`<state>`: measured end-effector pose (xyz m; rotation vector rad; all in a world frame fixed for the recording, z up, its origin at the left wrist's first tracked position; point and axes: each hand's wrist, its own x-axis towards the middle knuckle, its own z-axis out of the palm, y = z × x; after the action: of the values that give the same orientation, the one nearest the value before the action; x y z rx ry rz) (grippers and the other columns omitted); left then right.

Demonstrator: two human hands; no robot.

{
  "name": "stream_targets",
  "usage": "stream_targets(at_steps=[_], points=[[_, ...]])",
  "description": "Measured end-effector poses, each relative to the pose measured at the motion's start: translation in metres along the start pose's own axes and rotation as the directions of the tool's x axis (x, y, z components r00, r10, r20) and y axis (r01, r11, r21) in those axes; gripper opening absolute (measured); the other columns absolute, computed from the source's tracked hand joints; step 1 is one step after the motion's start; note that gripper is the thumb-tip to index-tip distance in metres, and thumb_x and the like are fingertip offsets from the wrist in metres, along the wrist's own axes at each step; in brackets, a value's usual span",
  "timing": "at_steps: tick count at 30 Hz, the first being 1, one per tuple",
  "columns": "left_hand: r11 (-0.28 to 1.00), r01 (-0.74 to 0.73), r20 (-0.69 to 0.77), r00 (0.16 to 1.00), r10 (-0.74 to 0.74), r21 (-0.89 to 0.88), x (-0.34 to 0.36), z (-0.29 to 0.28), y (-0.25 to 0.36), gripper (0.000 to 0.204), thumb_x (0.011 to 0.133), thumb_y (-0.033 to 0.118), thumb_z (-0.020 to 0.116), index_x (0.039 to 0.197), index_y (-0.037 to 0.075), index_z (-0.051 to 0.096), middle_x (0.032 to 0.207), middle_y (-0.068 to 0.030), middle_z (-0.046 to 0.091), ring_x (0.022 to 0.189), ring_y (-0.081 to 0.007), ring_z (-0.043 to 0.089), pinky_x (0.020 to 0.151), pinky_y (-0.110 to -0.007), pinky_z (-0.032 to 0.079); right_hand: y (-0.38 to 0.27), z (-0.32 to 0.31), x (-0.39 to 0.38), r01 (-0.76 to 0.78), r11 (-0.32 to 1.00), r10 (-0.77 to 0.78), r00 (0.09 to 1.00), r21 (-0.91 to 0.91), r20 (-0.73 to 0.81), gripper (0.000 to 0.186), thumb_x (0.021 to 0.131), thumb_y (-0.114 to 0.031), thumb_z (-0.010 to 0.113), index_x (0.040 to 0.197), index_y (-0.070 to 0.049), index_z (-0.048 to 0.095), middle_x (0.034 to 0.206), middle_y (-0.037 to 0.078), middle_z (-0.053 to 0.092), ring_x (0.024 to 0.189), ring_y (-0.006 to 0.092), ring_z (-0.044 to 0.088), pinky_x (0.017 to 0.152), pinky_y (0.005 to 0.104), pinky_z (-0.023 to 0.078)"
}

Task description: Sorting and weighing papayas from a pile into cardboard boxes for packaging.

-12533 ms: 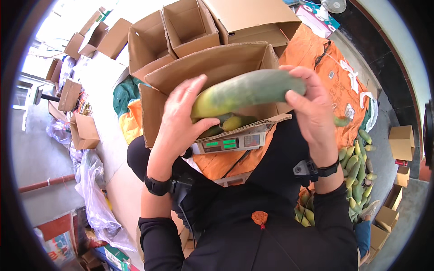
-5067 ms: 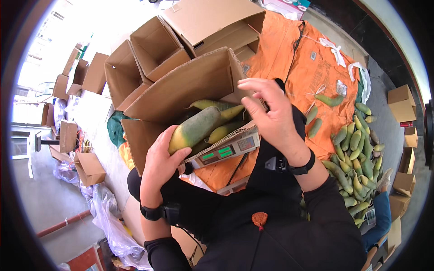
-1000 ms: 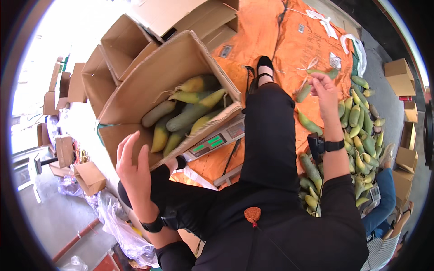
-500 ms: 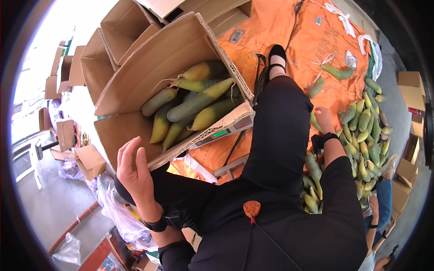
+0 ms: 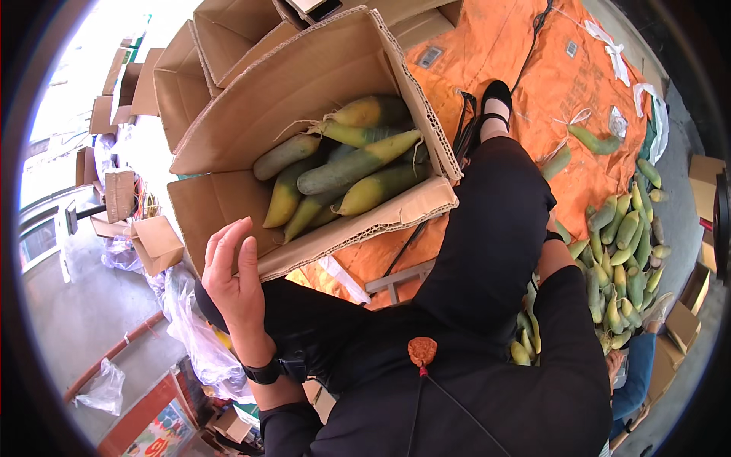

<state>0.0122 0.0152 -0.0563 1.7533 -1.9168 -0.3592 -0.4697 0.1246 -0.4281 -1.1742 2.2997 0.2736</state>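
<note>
An open cardboard box (image 5: 228,122) stands before me, holding several long green-and-yellow radishes (image 5: 343,167). My left hand (image 5: 233,266) is at the box's near left corner, fingers slightly bent and apart, holding nothing; whether they touch the cardboard is unclear. Low on the right, my right hand (image 5: 550,228) is mostly hidden behind my raised thigh (image 5: 480,228), beside the radish heap (image 5: 624,259). Its fingers are hidden.
An orange sheet (image 5: 571,68) lies under loose radishes. More open boxes (image 5: 180,91) stand behind mine. A plastic sheet (image 5: 198,343) lies at left. Another person's blue sleeve (image 5: 636,381) shows at lower right, near more cartons (image 5: 678,335).
The radish held earlier in both hands was lowered into the box and let go. My right hand moved down behind my thigh; the box now appears higher and farther right in view.
</note>
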Motion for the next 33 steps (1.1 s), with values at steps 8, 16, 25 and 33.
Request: stream_targets(at_steps=[8, 16, 25, 33], points=[[0.996, -0.079, -0.036, 0.996, 0.077, -0.045, -0.002, 0.0, -0.002, 0.019, 0.081, 0.0, 0.064, 0.101, 0.001, 0.066, 0.096, -0.0125, 0.065, 0.088, -0.0239, 0.063, 0.077, -0.031, 0.049, 0.073, 0.039, -0.014, 0.101, 0.771, 0.133, 0.94, 0.629, -0.315, 0.011, 0.076, -0.009, 0.064, 0.08, -0.002, 0.071, 0.091, 0.012, 0.066, 0.086, 0.0295, 0.064, 0.076, 0.0345, 0.051], [0.972, -0.173, 0.046, 0.982, 0.182, -0.156, 0.002, -0.009, 0.016, 0.024, 0.078, -0.001, 0.066, 0.102, 0.001, 0.065, 0.097, -0.0128, 0.063, 0.089, -0.028, 0.061, 0.077, -0.034, 0.049, 0.098, -0.09, -0.059, 0.284, 0.102, 0.485, 0.823, 0.954, -0.296, 0.016, 0.086, 0.002, 0.059, 0.1, 0.001, 0.065, 0.098, 0.008, 0.064, 0.085, 0.0185, 0.063, 0.076, 0.0301, 0.053], [0.953, -0.149, 0.296, 0.928, 0.228, -0.265, 0.02, -0.019, 0.03, 0.055, 0.077, 0.006, 0.069, 0.129, 0.007, 0.05, 0.119, -0.0157, 0.054, 0.106, -0.0336, 0.055, 0.091, -0.039, 0.045, -0.065, -0.33, -0.181, 0.863, -0.02, -0.04, 0.503, 0.504, -0.863, 0.015, 0.091, 0.003, 0.051, 0.098, -0.002, 0.063, 0.112, 0.012, 0.058, 0.104, 0.0227, 0.059, 0.092, 0.043, 0.051], [0.866, -0.34, 0.124, 0.905, 0.408, -0.366, 0.041, -0.017, 0.063, 0.085, 0.064, 0.011, 0.079, 0.139, 0.008, 0.04, 0.136, -0.0124, 0.045, 0.122, -0.0266, 0.047, 0.096, -0.037, 0.043, -0.217, -0.342, -0.241, 0.341, -0.619, -0.514, 0.505, 0.707, -0.693, 0.018, 0.092, 0.001, 0.049, 0.103, -0.003, 0.063, 0.119, 0.015, 0.057, 0.104, 0.0243, 0.06, 0.087, 0.0429, 0.054]])
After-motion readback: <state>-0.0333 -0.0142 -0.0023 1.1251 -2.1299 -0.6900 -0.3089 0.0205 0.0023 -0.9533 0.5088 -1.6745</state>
